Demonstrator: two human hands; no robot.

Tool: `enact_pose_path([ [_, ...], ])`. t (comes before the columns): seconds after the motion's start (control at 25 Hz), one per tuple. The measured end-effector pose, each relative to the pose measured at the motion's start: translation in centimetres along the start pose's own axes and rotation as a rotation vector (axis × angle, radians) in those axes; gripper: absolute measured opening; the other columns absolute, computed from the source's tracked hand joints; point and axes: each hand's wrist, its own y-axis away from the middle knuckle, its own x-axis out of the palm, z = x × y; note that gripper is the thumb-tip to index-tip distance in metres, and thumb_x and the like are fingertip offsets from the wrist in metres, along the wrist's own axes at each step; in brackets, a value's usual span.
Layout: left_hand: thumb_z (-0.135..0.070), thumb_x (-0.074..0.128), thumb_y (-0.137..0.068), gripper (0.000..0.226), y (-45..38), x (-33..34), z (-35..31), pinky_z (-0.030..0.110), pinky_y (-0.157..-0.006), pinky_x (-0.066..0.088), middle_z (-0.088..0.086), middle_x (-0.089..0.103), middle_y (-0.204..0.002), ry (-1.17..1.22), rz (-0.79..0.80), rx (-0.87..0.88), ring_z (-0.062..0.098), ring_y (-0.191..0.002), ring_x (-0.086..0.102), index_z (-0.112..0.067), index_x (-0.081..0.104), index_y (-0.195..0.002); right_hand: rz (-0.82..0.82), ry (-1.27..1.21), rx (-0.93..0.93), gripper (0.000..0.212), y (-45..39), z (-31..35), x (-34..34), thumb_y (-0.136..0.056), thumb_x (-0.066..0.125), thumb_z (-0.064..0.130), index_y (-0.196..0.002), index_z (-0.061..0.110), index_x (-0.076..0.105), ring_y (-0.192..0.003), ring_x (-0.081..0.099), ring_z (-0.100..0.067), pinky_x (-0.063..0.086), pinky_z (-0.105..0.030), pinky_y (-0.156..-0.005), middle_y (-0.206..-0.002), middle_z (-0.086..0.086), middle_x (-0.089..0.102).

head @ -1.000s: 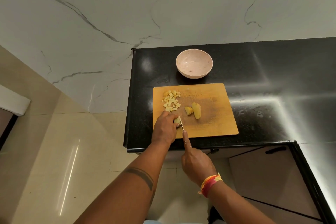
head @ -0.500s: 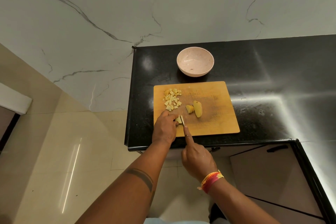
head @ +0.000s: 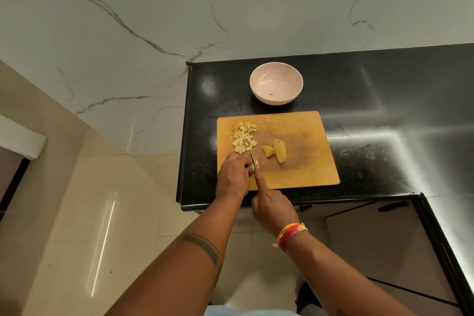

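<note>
The black worktop (head: 359, 100) carries a wooden cutting board (head: 302, 169), and all the work sits at the board's near-left corner. The right hand (head: 273, 206) is wrapped round a knife (head: 253, 159), index finger stretched out along the spine, blade pointing away from the person. The left hand (head: 233, 177) sits just beside it, fingers curled down to pinch a yellow piece (head: 250, 167) against the wood. That piece is small and pale, with a darker skin side, and the blade stands right against it. One tiny cut cube (head: 256, 162) lies touching the blade's right side.

Now the room to move. The board's left edge runs close to the worktop's left edge, where the floor drops away, and its near edge lies near the worktop's front lip. The right half of the board is bare wood. A long wedge (head: 279, 150) and a sliced chunk (head: 268, 151) lie touching each other near the middle, close to the blade. A heap of diced cubes (head: 243, 137) fills the far-left corner. A pale pink bowl (head: 276, 84) stands just beyond the board's far edge. Wide open worktop spreads to the right.

Hard to see: the knife handle is buried in the right hand's grip, most of the yellow piece is under the left fingertips, and a dark speck inside the bowl is too small to identify.
</note>
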Motion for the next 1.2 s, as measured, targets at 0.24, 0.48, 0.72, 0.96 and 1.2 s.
enact_pose_path([
  [0.24, -0.014, 0.067, -0.097, 0.028, 0.0, 0.0, 0.0, 0.022, -0.088, 0.048, -0.003, 0.058, -0.122, -0.003, 0.000, -0.003, 0.015, -0.108, 0.059, -0.017, 0.071, -0.124, 0.024, 0.072, 0.007, 0.081, 3.3, -1.1, 0.6, -0.102, 0.038, 0.023, -0.161, 0.029, -0.016, -0.053, 0.049, -0.013, 0.032, -0.028, -0.045, -0.067, 0.004, 0.054],
  [0.48, -0.015, 0.070, -0.095, 0.027, 0.1, 0.0, 0.0, 0.020, -0.092, 0.046, -0.004, 0.061, -0.122, 0.011, -0.029, -0.006, 0.013, -0.109, 0.059, -0.013, 0.072, -0.121, 0.014, -0.001, 0.021, 0.079, 4.3, -1.4, 0.5, -0.101, 0.037, 0.024, -0.162, 0.034, -0.012, -0.055, 0.054, -0.014, 0.034, -0.028, -0.046, -0.068, 0.004, 0.058],
  [0.72, -0.017, 0.072, -0.093, 0.024, 0.2, -0.3, -0.1, 0.017, -0.090, 0.041, -0.004, 0.062, -0.123, 0.024, -0.060, -0.017, 0.011, -0.110, 0.058, -0.014, 0.074, -0.117, -0.022, -0.019, 0.024, 0.079, 4.0, -0.9, 0.1, -0.100, 0.039, 0.025, -0.162, 0.035, -0.010, -0.056, 0.055, -0.014, 0.037, -0.030, -0.048, -0.068, 0.004, 0.058],
  [0.96, -0.012, 0.069, -0.095, 0.021, 0.5, -0.6, -0.2, 0.003, -0.072, 0.034, -0.005, 0.063, -0.121, 0.022, -0.064, 0.011, 0.002, -0.099, 0.051, -0.014, 0.074, -0.116, -0.010, 0.013, 0.003, 0.076, 1.4, 0.7, -0.4, -0.102, 0.038, 0.026, -0.162, 0.034, -0.009, -0.057, 0.052, -0.014, 0.034, -0.032, -0.048, -0.071, 0.001, 0.056],
  [1.2, -0.013, 0.069, -0.095, 0.020, 0.3, -0.6, -0.2, 0.015, -0.084, 0.041, -0.003, 0.063, -0.119, 0.023, -0.052, 0.001, 0.007, -0.101, 0.056, -0.014, 0.075, -0.114, 0.025, 0.029, 0.006, 0.077, 1.1, 0.7, 0.0, -0.103, 0.037, 0.024, -0.162, 0.031, -0.012, -0.057, 0.051, -0.015, 0.032, -0.031, -0.048, -0.071, 0.000, 0.055],
])
